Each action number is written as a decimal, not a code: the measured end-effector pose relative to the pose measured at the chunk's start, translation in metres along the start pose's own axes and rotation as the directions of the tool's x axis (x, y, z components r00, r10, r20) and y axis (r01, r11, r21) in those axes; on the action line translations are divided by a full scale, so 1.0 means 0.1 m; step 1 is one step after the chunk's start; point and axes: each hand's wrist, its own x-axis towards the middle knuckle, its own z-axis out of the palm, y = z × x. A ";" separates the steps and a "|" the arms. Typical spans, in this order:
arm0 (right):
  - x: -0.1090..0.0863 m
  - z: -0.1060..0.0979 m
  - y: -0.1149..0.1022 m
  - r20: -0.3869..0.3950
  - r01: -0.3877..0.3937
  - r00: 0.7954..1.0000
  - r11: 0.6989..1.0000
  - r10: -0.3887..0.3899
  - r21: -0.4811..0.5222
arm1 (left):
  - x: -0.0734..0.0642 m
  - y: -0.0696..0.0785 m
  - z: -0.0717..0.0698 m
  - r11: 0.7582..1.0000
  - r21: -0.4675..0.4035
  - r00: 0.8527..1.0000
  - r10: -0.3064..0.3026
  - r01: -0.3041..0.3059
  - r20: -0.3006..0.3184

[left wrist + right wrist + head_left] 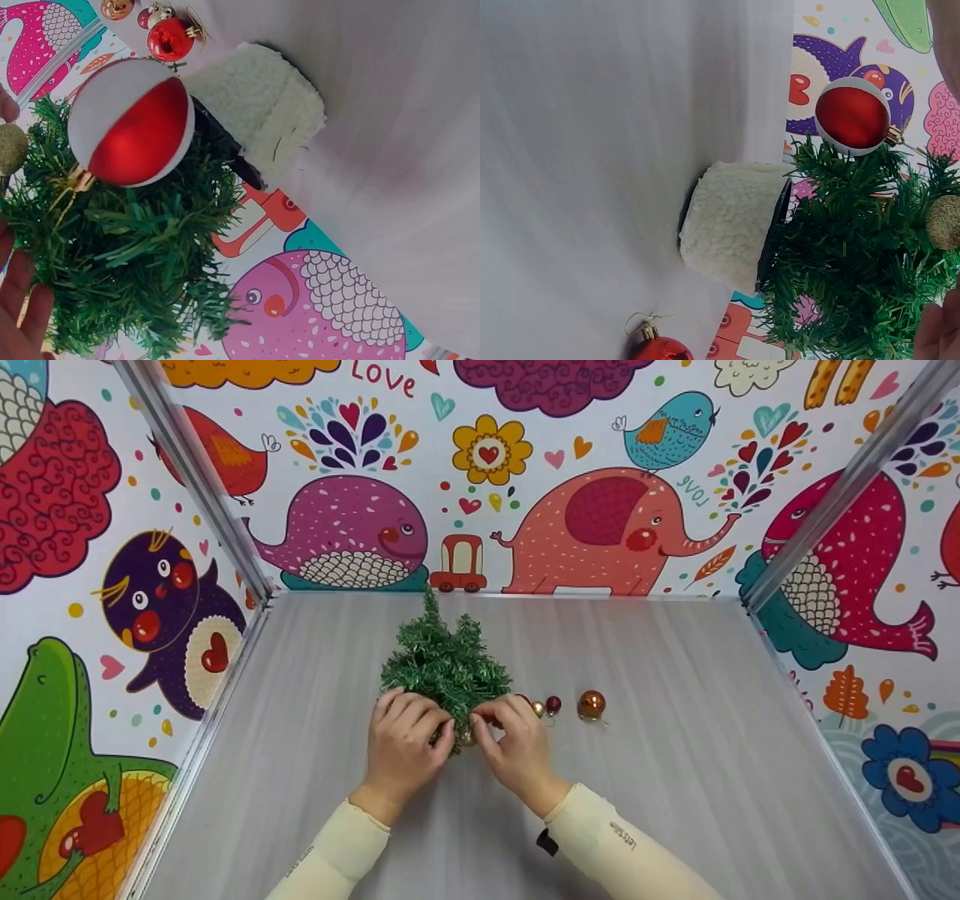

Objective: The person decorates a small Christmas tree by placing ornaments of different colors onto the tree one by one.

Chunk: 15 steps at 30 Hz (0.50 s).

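A small green artificial Christmas tree [448,664] stands in a pot with a white fleecy cover [733,225]. A red-and-white bauble [139,124] hangs among its lower branches. My right hand [521,739] pinches at a gold glitter bauble [466,736] on the near side of the tree; its hanger is hidden by the fingers. Close beside it, my left hand [409,739] has thumb and forefinger drawn together at the tree's branches, the other fingers bent against the foliage. In the left wrist view, the gold bauble [12,148] sits between the two hands.
Right of the tree, a shiny red bauble [170,39], a small gold bauble [538,709], a dark red bauble [553,704] and a copper bauble [592,704] lie on the grey table [675,780]. Cartoon-printed panels [480,532] with metal posts enclose the back and sides.
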 end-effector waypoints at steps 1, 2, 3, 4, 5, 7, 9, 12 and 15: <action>-0.01 0.00 0.01 0.006 0.000 1.000 1.000 0.000 -0.005 | 0.00 0.00 0.00 1.000 0.004 1.000 0.002 -0.002 0.006; -0.02 0.01 0.01 0.016 0.001 1.000 1.000 -0.001 -0.008 | 0.00 0.00 0.00 1.000 0.007 1.000 0.003 -0.003 0.012; -0.03 0.01 0.01 0.031 0.001 1.000 1.000 -0.001 -0.016 | -0.01 0.00 0.00 1.000 0.012 1.000 0.004 -0.004 0.020; -0.04 0.02 0.02 0.047 0.003 0.999 1.000 -0.002 -0.024 | -0.01 -0.01 0.00 1.000 0.019 1.000 0.007 -0.007 0.027; -0.05 0.02 0.02 0.067 0.006 0.998 0.999 -0.004 -0.033 | -0.02 -0.01 0.00 1.000 0.024 0.999 0.009 -0.010 0.035; -0.07 0.03 0.03 0.101 0.013 0.995 0.999 -0.009 -0.047 | -0.02 -0.02 0.00 0.999 0.031 0.998 0.015 -0.017 0.054; -0.09 0.03 0.03 0.127 0.029 0.992 0.998 -0.022 -0.054 | -0.03 -0.02 -0.01 0.999 0.036 0.997 0.025 -0.028 0.069; -0.09 0.02 0.02 0.144 0.041 0.989 0.998 -0.034 -0.046 | -0.03 -0.03 -0.01 0.998 0.034 0.996 0.042 -0.045 0.082; -0.07 0.00 0.01 0.139 0.035 0.990 0.999 -0.030 -0.034 | -0.02 -0.03 -0.02 0.998 0.033 0.995 0.049 -0.052 0.090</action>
